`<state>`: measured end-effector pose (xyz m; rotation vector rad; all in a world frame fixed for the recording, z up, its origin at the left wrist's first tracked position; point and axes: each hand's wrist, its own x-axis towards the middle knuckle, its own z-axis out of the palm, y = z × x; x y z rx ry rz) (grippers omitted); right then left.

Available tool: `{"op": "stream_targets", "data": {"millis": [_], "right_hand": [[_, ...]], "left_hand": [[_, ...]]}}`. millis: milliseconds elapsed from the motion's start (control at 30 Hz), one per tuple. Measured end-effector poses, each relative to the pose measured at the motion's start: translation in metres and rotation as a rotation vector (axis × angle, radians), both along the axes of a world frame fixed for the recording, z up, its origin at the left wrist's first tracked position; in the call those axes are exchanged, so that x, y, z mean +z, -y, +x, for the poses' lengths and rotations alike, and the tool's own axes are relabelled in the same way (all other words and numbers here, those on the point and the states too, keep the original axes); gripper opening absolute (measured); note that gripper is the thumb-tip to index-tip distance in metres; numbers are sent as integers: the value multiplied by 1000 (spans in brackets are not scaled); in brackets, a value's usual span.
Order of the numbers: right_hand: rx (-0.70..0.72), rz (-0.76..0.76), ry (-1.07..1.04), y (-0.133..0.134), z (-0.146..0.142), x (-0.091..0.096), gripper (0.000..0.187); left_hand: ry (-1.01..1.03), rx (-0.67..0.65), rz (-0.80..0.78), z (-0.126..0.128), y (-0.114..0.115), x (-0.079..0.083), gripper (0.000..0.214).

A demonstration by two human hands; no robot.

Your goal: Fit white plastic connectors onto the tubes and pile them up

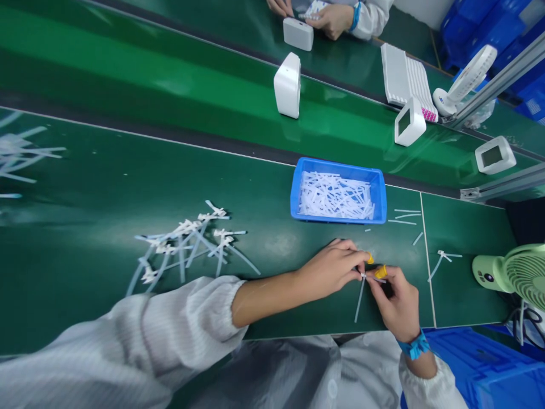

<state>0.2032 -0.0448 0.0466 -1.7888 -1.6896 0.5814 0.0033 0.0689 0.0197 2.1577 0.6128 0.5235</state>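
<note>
My left hand (330,267) and my right hand (395,301) meet over the green table near its front edge. Both pinch a thin white plastic strip (360,295) at its top end, where a small white piece sits. Yellow finger cots cover fingertips of both hands. The strip hangs down toward me. A blue tray (380,196) full of loose white strips stands just beyond my hands. To the left lies a pile of finished strips (187,238) with small white pieces on them.
A mint green desk fan (511,272) stands at the right edge. White box-shaped devices (287,85) ride on the conveyor belt behind. Another person's hands (330,20) work at the far side. A few loose strips (404,216) lie right of the tray. Blue crates (481,369) sit lower right.
</note>
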Motion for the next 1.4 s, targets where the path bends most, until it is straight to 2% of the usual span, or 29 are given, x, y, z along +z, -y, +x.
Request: {"op": "stream_targets", "data": {"millis": [300, 433, 600, 867, 1200, 1400], "right_hand": [[88, -13, 119, -6, -1, 8, 8], [150, -24, 172, -11, -1, 13, 8], [201, -105, 89, -15, 6, 21, 9], [306, -24, 141, -25, 7, 30, 11], [374, -68, 165, -28, 9, 29, 17], [351, -109, 134, -33, 5, 32, 20]], "left_hand": [[14, -3, -27, 1, 0, -1, 25], [27, -5, -34, 2, -1, -1, 21], [43, 3, -2, 3, -2, -1, 26], [78, -16, -14, 4, -4, -1, 33], [6, 30, 35, 3, -1, -1, 27], [-32, 21, 87, 4, 0, -1, 26]]}}
